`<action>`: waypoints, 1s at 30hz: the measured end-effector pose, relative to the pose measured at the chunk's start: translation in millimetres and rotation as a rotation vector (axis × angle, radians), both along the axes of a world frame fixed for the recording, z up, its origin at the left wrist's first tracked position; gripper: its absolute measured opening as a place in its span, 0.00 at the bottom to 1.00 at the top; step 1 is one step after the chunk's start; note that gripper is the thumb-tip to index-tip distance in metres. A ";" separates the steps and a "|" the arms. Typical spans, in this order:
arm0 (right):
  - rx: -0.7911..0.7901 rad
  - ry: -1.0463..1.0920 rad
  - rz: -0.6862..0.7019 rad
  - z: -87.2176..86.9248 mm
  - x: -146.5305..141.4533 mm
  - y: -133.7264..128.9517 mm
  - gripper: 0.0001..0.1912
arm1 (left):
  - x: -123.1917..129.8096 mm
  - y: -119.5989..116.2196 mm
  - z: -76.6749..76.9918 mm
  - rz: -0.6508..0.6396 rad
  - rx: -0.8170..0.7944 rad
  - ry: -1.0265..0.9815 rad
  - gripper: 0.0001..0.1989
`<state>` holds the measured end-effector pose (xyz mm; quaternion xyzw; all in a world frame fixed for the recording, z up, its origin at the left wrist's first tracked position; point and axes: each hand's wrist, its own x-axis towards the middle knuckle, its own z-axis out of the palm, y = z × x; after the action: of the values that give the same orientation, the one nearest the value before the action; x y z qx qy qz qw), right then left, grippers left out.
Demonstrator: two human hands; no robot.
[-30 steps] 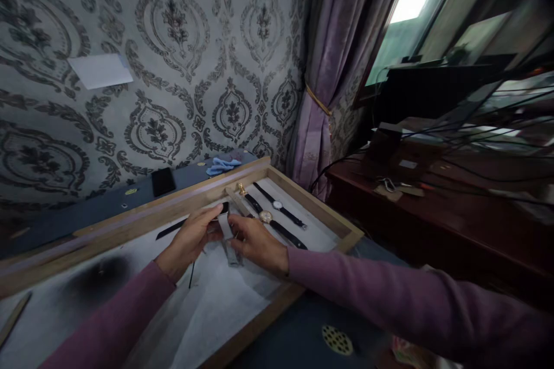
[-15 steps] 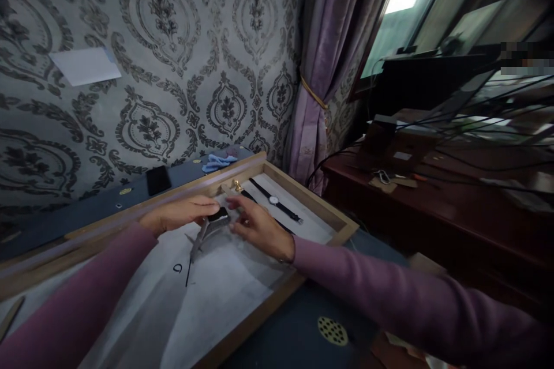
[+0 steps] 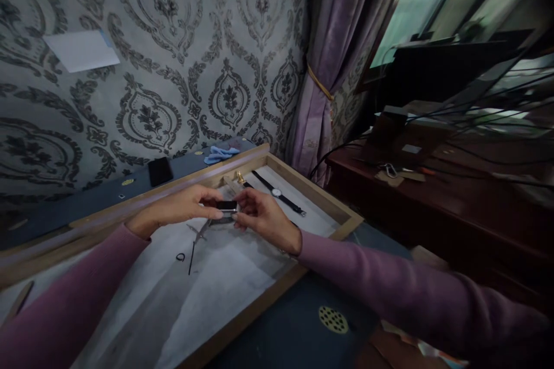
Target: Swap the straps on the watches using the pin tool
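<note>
Clearly, the watch (image 3: pixel 227 206) has a black, silver-edged face.

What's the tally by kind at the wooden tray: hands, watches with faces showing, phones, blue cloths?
Hands: 2 (left hand, right hand)
Watches: 2 (held watch, white-dialled watch)
Phone: 1
Blue cloth: 1
Total: 6

Smartwatch (image 3: pixel 227 206) between the hands (image 3: pixel 269 217) over the tray (image 3: pixel 311 191), wristwatch (image 3: pixel 276 192) to the right, phone (image 3: pixel 160 172) behind

Dark-medallioned grey wallpaper (image 3: pixel 151 118), purple curtain (image 3: pixel 318 127), mauve sleeves (image 3: pixel 372 268), black-screened watch (image 3: pixel 227 206), black-strapped white-dialled wristwatch (image 3: pixel 276 192), light-blue cloth (image 3: pixel 220 154)
</note>
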<state>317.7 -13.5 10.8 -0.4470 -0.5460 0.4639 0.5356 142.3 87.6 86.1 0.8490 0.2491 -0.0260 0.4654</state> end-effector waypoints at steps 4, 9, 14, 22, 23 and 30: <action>0.107 -0.202 -0.091 -0.3 -0.3 -6.0 0.14 | 6.5 -6.2 20.5 -0.063 0.288 0.059 0.12; 0.130 -0.519 -0.062 -3.3 2.9 -9.2 0.19 | 18.8 -10.1 12.4 -0.239 0.772 0.095 0.04; 0.092 -0.707 -0.028 -6.1 6.1 -7.1 0.21 | 30.7 -9.2 -6.7 -0.317 0.939 0.091 0.05; 0.034 -0.785 -0.042 0.8 3.0 -10.1 0.17 | 28.2 -8.0 -18.8 -0.230 0.943 0.177 0.10; 0.035 -0.789 -0.040 1.2 2.6 -10.5 0.17 | 27.7 -8.6 -20.1 -0.233 0.948 0.180 0.10; 0.025 -0.826 -0.057 1.2 1.9 -11.3 0.17 | 25.6 -6.2 -39.9 -0.204 0.940 0.165 0.15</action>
<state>319.6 -24.8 12.0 -0.6042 -0.7078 0.2239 0.2896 167.9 81.4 46.2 0.9824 0.1853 -0.0234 0.0053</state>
